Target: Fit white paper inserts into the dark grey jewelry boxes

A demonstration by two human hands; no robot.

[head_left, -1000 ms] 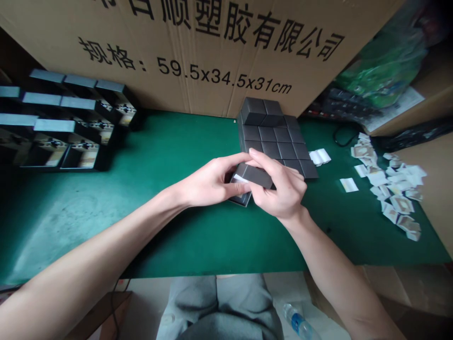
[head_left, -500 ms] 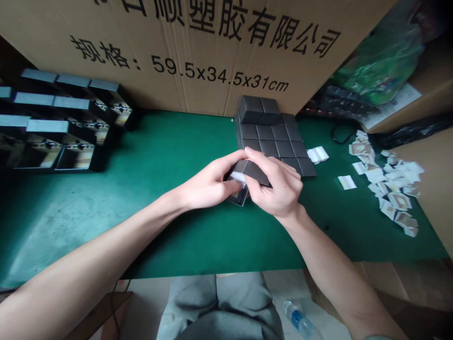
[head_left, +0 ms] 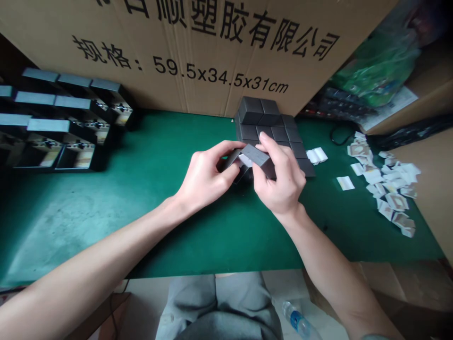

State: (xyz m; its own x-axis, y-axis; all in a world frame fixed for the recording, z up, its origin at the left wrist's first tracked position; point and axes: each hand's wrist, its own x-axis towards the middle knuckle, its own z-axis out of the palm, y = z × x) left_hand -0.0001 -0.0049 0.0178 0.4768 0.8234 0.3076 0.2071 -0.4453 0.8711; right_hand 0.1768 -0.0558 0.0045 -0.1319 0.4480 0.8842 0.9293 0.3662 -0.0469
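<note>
Both hands are clasped on one small dark grey box: the left hand grips its left part, thumb at the opening, and the right hand pinches the raised right part between thumb and fingers. The box is tilted and partly open, held over the middle of the green worktop, and a white piece shows in the gap between its two halves (the rest of its inside is hidden by the fingers).

Just beyond the hands, closed dark grey boxes stand side by side in a tight block, with two more boxes on top at the back.

To the right of the block lie a white folded piece and, nearer, a flat white slip; past them spreads a loose heap of white folded pieces.

Well to the left, black boxes stand in rows with their lids up, holding pale inserts and small dark pieces too small to make out.

Behind everything rises a large printed carton, and at the far right sits a clear plastic bag with something green in it.
</note>
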